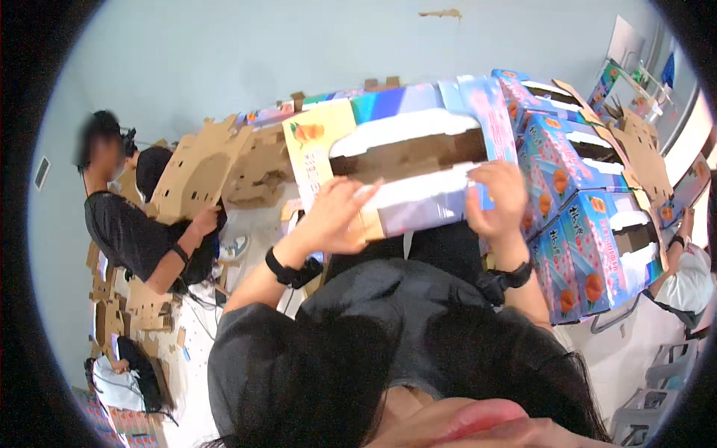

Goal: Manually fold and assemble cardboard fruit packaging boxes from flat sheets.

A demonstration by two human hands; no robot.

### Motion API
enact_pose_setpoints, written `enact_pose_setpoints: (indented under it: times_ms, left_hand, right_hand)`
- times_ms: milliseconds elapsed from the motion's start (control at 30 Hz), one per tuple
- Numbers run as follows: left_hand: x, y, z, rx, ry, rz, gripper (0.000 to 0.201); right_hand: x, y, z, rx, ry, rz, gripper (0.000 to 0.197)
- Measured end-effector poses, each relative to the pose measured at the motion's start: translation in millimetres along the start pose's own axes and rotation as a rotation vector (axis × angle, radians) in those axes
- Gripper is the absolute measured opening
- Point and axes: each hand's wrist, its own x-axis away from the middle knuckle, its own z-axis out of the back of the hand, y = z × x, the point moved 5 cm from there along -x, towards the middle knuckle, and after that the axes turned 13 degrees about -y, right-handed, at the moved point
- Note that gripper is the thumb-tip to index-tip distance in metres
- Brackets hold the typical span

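Observation:
In front of my body is a colourful cardboard carton [418, 212] printed with orange fruit and pink blossom. A wide, white-edged cutout in its top shows the brown inside. My left hand [340, 216] is closed on the near left corner, its fingers lying over the top edge. At the near right corner, my right hand [499, 196] grips the carton, fingertips on the white rim and thumb lower down. The carton's underside is hidden from me.
Similar printed cartons [575, 246] stand stacked at my right. A person [149, 231] at left holds a brown cardboard sheet [198, 168]. Another person [683, 272] is at the far right, near grey plastic stools [646, 407]. Cardboard pieces [146, 302] lie at left.

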Motion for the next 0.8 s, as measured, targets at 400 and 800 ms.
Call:
enact_pose_setpoints:
  times_ms: [400,800]
  left_hand:
    - [-8.9,41.6,12.0,0.008,0.293,-0.189,0.076]
    - [-35.4,61.3,-26.2,-0.003,0.322,-0.014,0.078]
  right_hand:
    - [24.8,19.5,-53.5,0.106,-0.204,-0.134,0.026]
    - [40.9,7.3,-45.1,0.055,-0.179,-0.171,0.014]
